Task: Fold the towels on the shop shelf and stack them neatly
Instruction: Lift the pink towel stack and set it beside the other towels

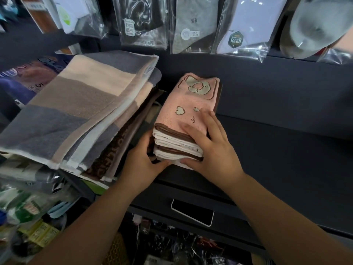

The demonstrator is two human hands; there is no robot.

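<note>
A stack of folded towels (188, 111) sits on the dark shelf (277, 150); its top towel is pink with cream heart and bear patterns, and white and brown layers show at the near end. My right hand (208, 148) lies over the stack's near right corner, fingers spread flat on the pink top and thumb against the front edge. My left hand (145, 159) holds the stack's near left corner, with its thumb along the bottom front edge. To the left lies a pile of larger striped towels (76, 111) in grey, tan and peach.
Packaged socks (191, 23) hang on the wall behind the shelf. A phone (193, 212) lies on a lower ledge near the shelf's front edge. Packaged goods (28, 207) crowd the lower left. Bare dark shelf extends to the right of the pink stack.
</note>
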